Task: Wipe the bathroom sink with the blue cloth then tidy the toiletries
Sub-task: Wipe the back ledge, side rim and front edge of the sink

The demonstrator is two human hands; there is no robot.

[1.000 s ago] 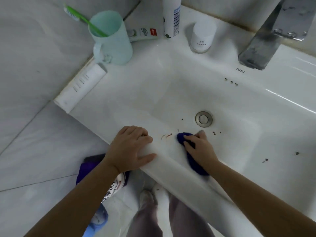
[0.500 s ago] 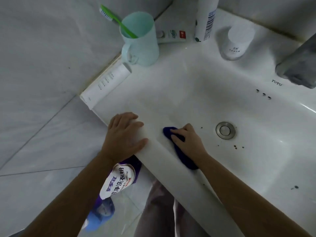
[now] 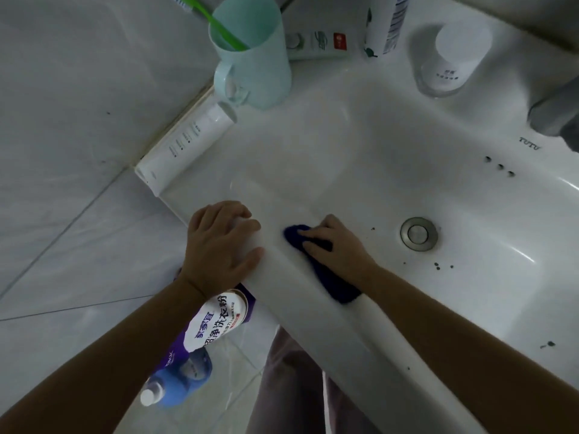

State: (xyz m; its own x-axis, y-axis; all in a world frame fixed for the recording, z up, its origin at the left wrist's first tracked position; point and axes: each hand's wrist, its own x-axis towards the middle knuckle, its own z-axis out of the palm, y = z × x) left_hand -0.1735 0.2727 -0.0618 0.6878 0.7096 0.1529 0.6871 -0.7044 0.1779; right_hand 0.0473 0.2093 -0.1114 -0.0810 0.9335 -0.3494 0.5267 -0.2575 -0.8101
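Glossy white ceramic sink (image 3: 360, 145), brushed metal drain (image 3: 418, 234), soft blue cloth (image 3: 332, 281)

The white sink (image 3: 360, 158) is carrying the toiletries on its rim. A mint cup (image 3: 255, 62) is standing upright at the back left corner. A white tube (image 3: 188, 142) is lying along the left edge, just beside the cup. A second tube (image 3: 316, 42), a spray can (image 3: 387, 25) and a white jar (image 3: 454, 56) are sitting along the back ledge.

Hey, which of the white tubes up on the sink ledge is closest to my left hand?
The long white tube lying along the wall edge, just below the mint cup, is closest. The other tube, with the red logo, lies behind the cup, farther from your left hand.
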